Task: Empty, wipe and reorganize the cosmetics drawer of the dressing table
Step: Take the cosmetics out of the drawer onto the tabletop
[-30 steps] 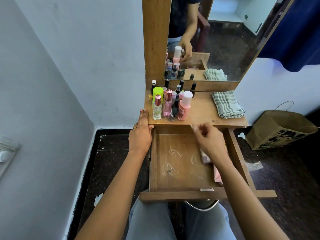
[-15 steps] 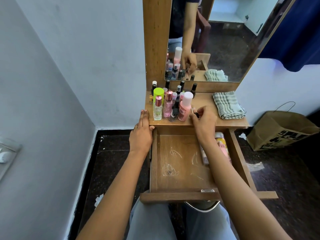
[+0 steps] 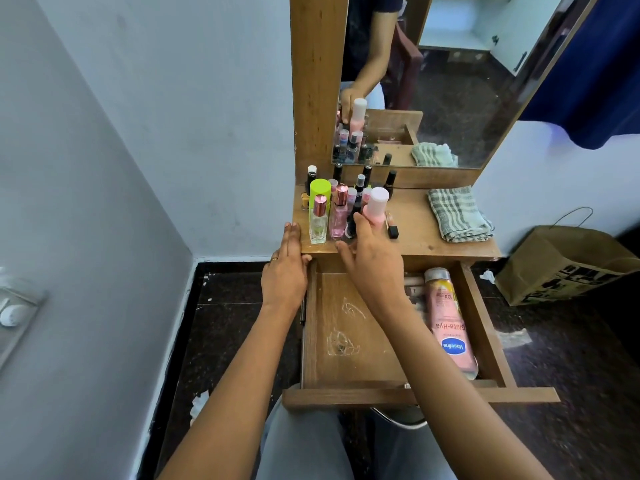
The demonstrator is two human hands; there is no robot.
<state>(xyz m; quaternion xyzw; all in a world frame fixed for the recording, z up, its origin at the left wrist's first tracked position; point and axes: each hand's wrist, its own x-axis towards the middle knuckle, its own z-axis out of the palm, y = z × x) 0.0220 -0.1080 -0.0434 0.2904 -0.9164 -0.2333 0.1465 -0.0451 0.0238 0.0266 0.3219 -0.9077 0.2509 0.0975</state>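
— Hands apart, both up at the front edge of the dressing-table surface. Left hand laid flat on the left corner, fingers straight and pressed together, gripping nothing, ring on one finger.

— And the right hand?

— Stretched over the open drawer, fingers spread and fairly straight, touching the foot of the pink bottle with the white cap. Not wrapped round it, as far as visible.

— Crowded up there on the left of the surface!

— Packed. Green-capped bottle at the back, clear perfume bottle right at the front edge, pink perfume bottle just beside it, dark nail-polish bottle near the mirror frame, all upright. Small black tube lying flat just right of the pink bottle.

— Cloth?

— Checked cloth folded on the right of the surface, well apart from the bottles, doubled in the mirror behind.

— Down to the drawer, then.

— Wide open over the lap. Vaseline lotion bottle lying on its side along the right wall, cap toward the dressing table. Something small beside its cap end, half hidden by the right forearm, too blurred to name. Pale smudges on the wooden bottom, left of centre.

— Floor?

— Brown paper bag standing to the right of the dressing table.
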